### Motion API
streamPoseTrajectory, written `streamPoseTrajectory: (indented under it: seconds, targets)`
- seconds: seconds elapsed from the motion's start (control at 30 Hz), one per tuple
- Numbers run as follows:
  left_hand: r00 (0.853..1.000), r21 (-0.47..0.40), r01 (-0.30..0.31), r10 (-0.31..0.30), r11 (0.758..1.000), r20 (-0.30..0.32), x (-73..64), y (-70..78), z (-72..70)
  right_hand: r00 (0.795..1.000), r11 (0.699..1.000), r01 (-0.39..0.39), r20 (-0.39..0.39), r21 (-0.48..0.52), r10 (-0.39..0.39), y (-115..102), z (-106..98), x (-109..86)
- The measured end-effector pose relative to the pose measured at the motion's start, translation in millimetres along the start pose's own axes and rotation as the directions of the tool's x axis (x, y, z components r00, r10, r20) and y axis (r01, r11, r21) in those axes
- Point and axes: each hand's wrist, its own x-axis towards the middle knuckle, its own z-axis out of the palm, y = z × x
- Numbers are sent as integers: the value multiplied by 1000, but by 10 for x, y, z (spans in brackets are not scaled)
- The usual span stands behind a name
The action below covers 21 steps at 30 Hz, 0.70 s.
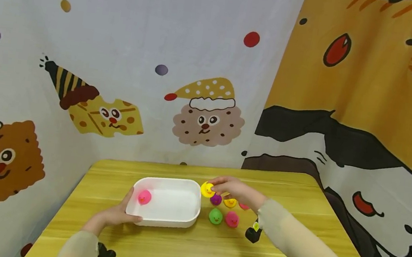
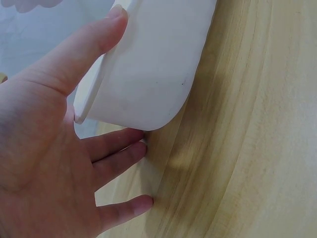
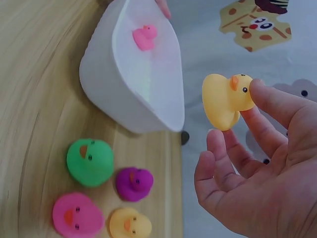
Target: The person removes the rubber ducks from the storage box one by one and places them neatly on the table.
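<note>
My right hand (image 1: 236, 189) pinches a yellow rubber duck (image 3: 218, 101) between thumb and fingertips, raised just past the right end of a white plastic tub (image 1: 172, 204). A pink rubber duck (image 1: 144, 197) sits inside the tub near its left end. At that end my left hand (image 1: 116, 214) grips the tub's front left corner. In the left wrist view the thumb lies over the rim, while several fingers (image 2: 121, 166) extend beside and below the corner; the index finger is hidden behind the tub.
Right of the tub several rubber ducks stand on the wooden table (image 1: 181, 255): green (image 1: 215, 216), pink (image 1: 232, 219), purple (image 1: 215, 199) and yellow (image 1: 230, 203). Another pink duck (image 1: 244, 206) is partly hidden behind my right wrist. A printed cloth (image 1: 142, 50) hangs behind the table.
</note>
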Motion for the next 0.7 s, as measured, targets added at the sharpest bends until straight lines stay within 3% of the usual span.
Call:
streamPoseTrajectory:
  seconds: [0.27,0.7]
  targets:
    - [1000,-12,-4,4,1000,7,2,5,-5,999,999,-29,-40,38,30,97,-216,-139]
    - [1000,-17,5,-5,1000,10,22,-19,13,999,996,-35,-29,83,38,396,-498,-350]
